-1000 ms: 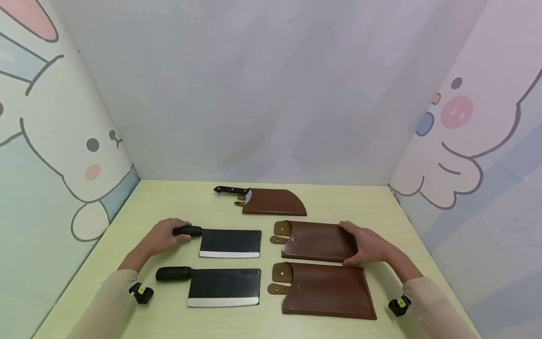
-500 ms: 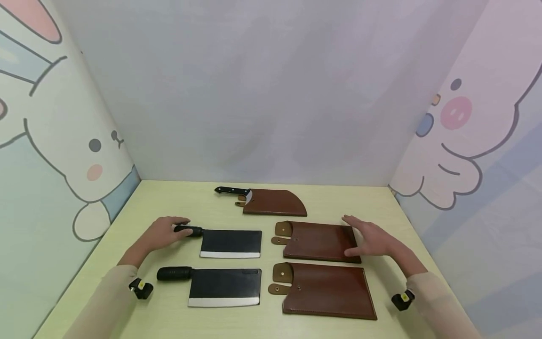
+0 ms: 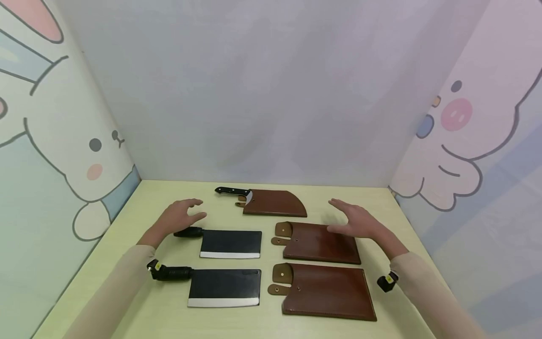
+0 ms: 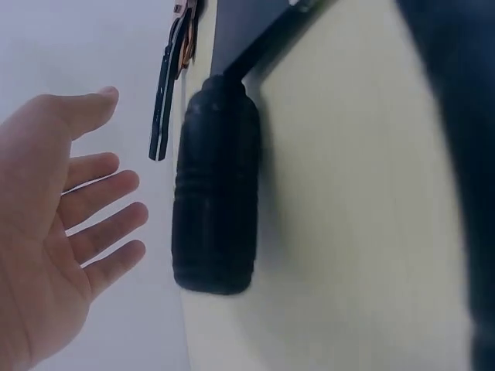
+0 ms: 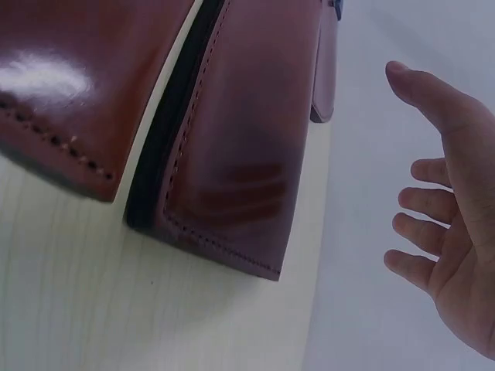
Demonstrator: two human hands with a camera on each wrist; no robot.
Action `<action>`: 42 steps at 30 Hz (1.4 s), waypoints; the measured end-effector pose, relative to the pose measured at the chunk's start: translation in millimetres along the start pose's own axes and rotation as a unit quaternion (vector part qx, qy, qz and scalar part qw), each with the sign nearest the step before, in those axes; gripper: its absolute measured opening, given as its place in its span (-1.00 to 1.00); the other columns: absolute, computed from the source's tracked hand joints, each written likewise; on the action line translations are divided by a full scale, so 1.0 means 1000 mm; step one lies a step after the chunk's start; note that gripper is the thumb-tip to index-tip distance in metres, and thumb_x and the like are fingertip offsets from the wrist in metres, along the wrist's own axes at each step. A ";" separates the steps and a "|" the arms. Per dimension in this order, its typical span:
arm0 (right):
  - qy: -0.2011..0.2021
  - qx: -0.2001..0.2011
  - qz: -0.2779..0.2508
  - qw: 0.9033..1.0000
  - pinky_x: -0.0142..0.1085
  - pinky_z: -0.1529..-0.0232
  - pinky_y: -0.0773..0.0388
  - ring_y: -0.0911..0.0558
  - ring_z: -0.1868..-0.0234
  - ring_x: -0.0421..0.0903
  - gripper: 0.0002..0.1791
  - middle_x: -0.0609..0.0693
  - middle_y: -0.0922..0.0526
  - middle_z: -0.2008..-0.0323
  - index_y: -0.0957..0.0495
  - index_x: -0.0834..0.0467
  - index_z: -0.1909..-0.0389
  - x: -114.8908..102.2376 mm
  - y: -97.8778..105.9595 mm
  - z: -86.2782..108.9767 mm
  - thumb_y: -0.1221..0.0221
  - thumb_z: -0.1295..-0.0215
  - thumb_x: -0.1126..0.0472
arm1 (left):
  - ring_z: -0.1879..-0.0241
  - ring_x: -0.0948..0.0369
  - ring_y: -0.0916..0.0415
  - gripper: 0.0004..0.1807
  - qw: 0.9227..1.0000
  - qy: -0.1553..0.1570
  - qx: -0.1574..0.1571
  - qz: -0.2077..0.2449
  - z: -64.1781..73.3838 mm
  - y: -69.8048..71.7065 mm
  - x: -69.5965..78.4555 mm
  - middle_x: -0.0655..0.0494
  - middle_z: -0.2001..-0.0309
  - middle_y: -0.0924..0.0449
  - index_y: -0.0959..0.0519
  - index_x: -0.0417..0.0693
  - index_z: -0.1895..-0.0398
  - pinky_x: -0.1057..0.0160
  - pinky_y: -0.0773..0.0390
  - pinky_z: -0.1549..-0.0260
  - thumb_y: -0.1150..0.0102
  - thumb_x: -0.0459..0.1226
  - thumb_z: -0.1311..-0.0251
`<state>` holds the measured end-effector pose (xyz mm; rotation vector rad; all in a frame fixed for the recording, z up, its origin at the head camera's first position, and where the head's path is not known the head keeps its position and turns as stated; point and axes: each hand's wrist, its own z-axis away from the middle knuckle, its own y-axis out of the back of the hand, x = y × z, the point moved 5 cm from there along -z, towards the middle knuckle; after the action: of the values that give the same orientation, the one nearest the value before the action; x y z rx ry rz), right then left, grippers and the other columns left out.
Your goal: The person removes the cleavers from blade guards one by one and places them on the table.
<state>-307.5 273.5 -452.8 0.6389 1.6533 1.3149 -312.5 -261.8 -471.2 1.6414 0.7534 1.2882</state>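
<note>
My left hand [image 3: 177,217] hovers with spread fingers above the black handle [image 4: 216,193] of the farther cleaver [image 3: 231,241]. That cleaver lies flat, its bright edge facing me. Over the farther brown leather sheath [image 3: 317,247] hangs my right hand [image 3: 357,221], fingers loosely extended and holding nothing. In the right wrist view this sheath [image 5: 240,139] shows a stitched border, and the hand stands apart from it. Closer to me lie a second cleaver [image 3: 224,285] and a second sheath [image 3: 328,292], side by side. The left wrist camera overlaps the nearer cleaver's handle end.
At the back of the pale yellow table [image 3: 169,193] lies a black-handled knife [image 3: 233,190] inside a curved brown sheath [image 3: 277,202]. A grey wall [image 3: 262,94] rises behind the table. Cartoon-printed panels [image 3: 478,117] flank both sides.
My left hand has let go of the farther cleaver's handle and risen. My right hand has come off the farther sheath, lifting and shifting left. Cleavers and sheaths stay in place.
</note>
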 end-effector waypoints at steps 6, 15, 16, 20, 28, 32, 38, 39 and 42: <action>-0.005 0.030 -0.010 0.999 0.26 -0.33 -0.33 -0.33 -0.47 0.28 0.04 0.22 -0.25 -0.53 -0.23 0.17 -0.56 -0.011 -0.014 -0.027 -0.26 -0.25 -0.39 | -0.33 -0.27 -0.38 -0.24 1.000 -0.007 0.003 -0.007 -0.024 -0.008 0.017 -0.32 -0.38 -0.41 -0.38 -0.25 -0.44 -0.29 -0.37 -0.26 -0.18 0.10 -0.40; -0.016 0.040 -0.038 0.998 0.23 -0.35 -0.33 -0.33 -0.47 0.27 0.02 0.22 -0.24 -0.53 -0.22 0.17 -0.56 -0.022 -0.031 -0.063 -0.31 -0.26 -0.32 | -0.42 -0.28 -0.24 -0.22 0.999 -0.019 0.023 0.035 -0.054 -0.019 0.024 -0.34 -0.43 -0.31 -0.30 -0.30 -0.48 -0.29 -0.26 -0.35 -0.20 0.05 -0.42; -0.017 0.040 -0.041 0.998 0.22 -0.35 -0.34 -0.34 -0.46 0.27 0.01 0.23 -0.26 -0.52 -0.23 0.19 -0.55 -0.024 -0.033 -0.066 -0.32 -0.26 -0.31 | -0.43 -0.27 -0.23 -0.21 0.999 -0.016 0.025 0.041 -0.058 -0.020 0.023 -0.33 -0.44 -0.30 -0.29 -0.29 -0.49 -0.28 -0.25 -0.36 -0.20 0.05 -0.41; -0.022 0.042 -0.053 0.997 0.19 -0.33 -0.38 -0.39 -0.43 0.26 -0.01 0.23 -0.33 -0.48 -0.26 0.21 -0.53 -0.027 -0.038 -0.081 -0.36 -0.25 -0.26 | -0.48 -0.24 -0.17 -0.19 0.998 -0.005 0.030 0.057 -0.073 -0.028 0.018 -0.30 -0.48 -0.24 -0.24 -0.26 -0.52 -0.24 -0.20 -0.41 -0.20 0.05 -0.42; -0.029 0.021 -0.056 0.998 0.12 -0.31 -0.43 -0.46 -0.38 0.22 0.03 0.25 -0.43 -0.41 -0.26 0.25 -0.52 -0.029 -0.055 -0.104 -0.38 -0.21 -0.28 | -0.49 -0.25 -0.13 -0.17 0.997 0.004 0.024 0.079 -0.092 -0.040 0.010 -0.31 -0.51 -0.20 -0.18 -0.27 -0.55 -0.25 -0.18 -0.41 -0.19 0.03 -0.43; -0.039 0.014 -0.064 0.997 0.13 -0.31 -0.43 -0.47 -0.36 0.23 0.06 0.28 -0.44 -0.39 -0.24 0.28 -0.52 -0.030 -0.060 -0.107 -0.38 -0.21 -0.27 | -0.49 -0.25 -0.13 -0.17 0.995 0.010 0.014 0.094 -0.097 -0.044 0.009 -0.31 -0.51 -0.18 -0.16 -0.27 -0.56 -0.25 -0.19 -0.41 -0.21 0.01 -0.43; -0.057 0.000 -0.076 0.995 0.14 -0.33 -0.40 -0.42 -0.40 0.26 0.10 0.30 -0.40 -0.42 -0.20 0.30 -0.53 -0.033 -0.065 -0.111 -0.41 -0.18 -0.27 | -0.46 -0.28 -0.18 -0.18 0.997 0.016 0.005 0.074 -0.101 -0.048 0.009 -0.36 -0.48 -0.23 -0.19 -0.33 -0.54 -0.25 -0.23 -0.39 -0.21 -0.01 -0.43; -0.058 -0.002 -0.077 0.995 0.14 -0.33 -0.40 -0.42 -0.40 0.27 0.10 0.30 -0.39 -0.42 -0.20 0.31 -0.53 -0.034 -0.065 -0.112 -0.41 -0.18 -0.26 | -0.45 -0.28 -0.19 -0.18 0.997 0.016 0.005 0.069 -0.101 -0.048 0.010 -0.37 -0.47 -0.24 -0.20 -0.34 -0.53 -0.25 -0.23 -0.39 -0.20 -0.01 -0.43; -0.054 -0.007 -0.077 0.996 0.13 -0.34 -0.39 -0.42 -0.40 0.27 0.09 0.32 -0.39 -0.42 -0.19 0.34 -0.53 -0.036 -0.068 -0.114 -0.40 -0.21 -0.25 | -0.45 -0.29 -0.21 -0.20 0.998 0.021 0.005 0.061 -0.102 -0.048 0.009 -0.38 -0.45 -0.28 -0.22 -0.36 -0.51 -0.24 -0.23 -0.39 -0.20 -0.01 -0.43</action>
<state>-382.1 169.2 -502.0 0.5529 1.5723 1.1613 -404.7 -205.8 -505.0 1.6950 0.6930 1.4106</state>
